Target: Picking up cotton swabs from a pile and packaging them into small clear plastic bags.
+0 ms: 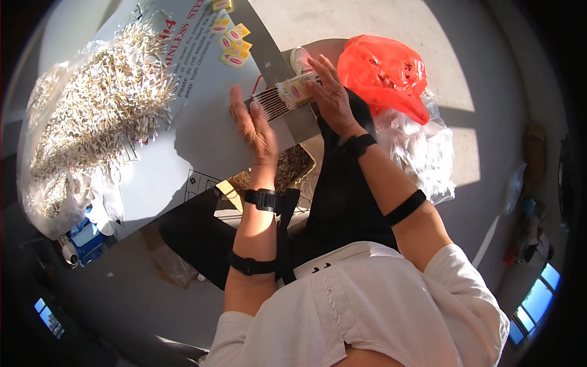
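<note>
A flat row of cotton swabs [274,104] with dark sticks and white tips spans the gap between my two hands, over the table edge. On its right part lies a yellow and white label card [298,90]. My left hand [255,136] presses the left end, thumb against the swabs and fingers mostly straight. At the other end, my right hand [333,98] holds the row and the card, its upper fingers stretched out. Part of the grip is hidden behind the swabs. More yellow label cards [235,46] lie scattered beyond on the grey table [208,134].
A big heap of loose swabs [104,104] fills an open clear bag on the left. An open box of swabs [295,165] sits below the table edge, near my lap. A red plastic bag [382,70] rests at right, above a clear plastic bag [422,153].
</note>
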Available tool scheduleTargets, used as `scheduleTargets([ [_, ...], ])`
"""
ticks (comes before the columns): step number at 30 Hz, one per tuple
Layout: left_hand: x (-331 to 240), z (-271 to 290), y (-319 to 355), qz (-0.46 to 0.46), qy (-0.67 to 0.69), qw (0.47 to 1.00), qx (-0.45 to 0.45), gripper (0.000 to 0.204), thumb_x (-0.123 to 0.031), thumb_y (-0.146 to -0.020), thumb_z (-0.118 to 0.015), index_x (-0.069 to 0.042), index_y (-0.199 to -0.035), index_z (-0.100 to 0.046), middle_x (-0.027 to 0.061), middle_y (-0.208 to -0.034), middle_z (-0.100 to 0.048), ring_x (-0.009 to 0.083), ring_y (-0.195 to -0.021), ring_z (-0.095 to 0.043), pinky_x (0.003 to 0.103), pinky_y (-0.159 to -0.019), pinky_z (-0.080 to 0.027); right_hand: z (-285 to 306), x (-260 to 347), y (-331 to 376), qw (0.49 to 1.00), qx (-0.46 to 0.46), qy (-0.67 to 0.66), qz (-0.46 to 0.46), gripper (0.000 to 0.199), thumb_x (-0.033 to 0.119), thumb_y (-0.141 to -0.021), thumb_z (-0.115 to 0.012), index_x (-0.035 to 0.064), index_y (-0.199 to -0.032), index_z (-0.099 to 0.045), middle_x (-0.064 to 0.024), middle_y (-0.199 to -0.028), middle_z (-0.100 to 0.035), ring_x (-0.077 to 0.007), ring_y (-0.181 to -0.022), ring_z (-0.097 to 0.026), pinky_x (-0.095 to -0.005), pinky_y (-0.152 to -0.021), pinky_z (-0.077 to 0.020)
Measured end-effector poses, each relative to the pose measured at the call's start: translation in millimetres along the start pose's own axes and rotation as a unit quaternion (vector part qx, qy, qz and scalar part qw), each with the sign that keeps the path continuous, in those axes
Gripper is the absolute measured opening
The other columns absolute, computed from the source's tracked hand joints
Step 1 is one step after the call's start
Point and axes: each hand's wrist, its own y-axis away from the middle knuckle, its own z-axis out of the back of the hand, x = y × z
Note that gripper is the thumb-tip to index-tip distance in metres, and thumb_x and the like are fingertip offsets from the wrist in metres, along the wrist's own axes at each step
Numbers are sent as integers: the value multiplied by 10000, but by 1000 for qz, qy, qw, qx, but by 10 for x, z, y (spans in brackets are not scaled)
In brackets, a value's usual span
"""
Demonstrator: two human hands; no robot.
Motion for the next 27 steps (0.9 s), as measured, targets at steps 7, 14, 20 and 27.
scheduleTargets([
  [7, -28, -202, -131, 49, 161, 985, -42, 549, -348, -1032, -372, 81, -1374, -367, 230, -1401, -415, 304, -1326, -392, 411, -1127, -274, -196, -31, -112, 800, -166, -541, -201, 263, 139, -939, -614, -3, -1158, -634, -62, -1105, -657, -134, -1023, -598, -257, -883, -467],
  [14, 9, -255, -141, 31, 135, 989, -47, 565, -362, -1038, -330, 110, -1346, -369, 240, -1369, -423, 306, -1294, -417, 407, -1121, -297, -303, 77, -136, 809, -190, -515, -208, 154, 102, -946, -593, -3, -989, -697, -43, -926, -687, -96, -845, -608, -231, -783, -489],
  [20, -47, -453, -145, 45, 170, 983, -59, 567, -368, -1034, -322, 108, -1335, -383, 232, -1350, -437, 302, -1275, -436, 396, -1121, -297, -283, 70, -132, 822, -189, -500, -196, 191, 130, -964, -569, -5, -1030, -686, -55, -959, -685, -104, -882, -609, -238, -810, -487],
  [27, -111, -651, -141, 70, 203, 975, -64, 595, -404, -1022, -338, 97, -1341, -383, 219, -1371, -422, 295, -1285, -418, 396, -1125, -279, -295, 117, -141, 830, -184, -488, -199, 179, 106, -954, -575, 2, -1060, -675, -59, -963, -682, -109, -885, -618, -235, -812, -483],
])
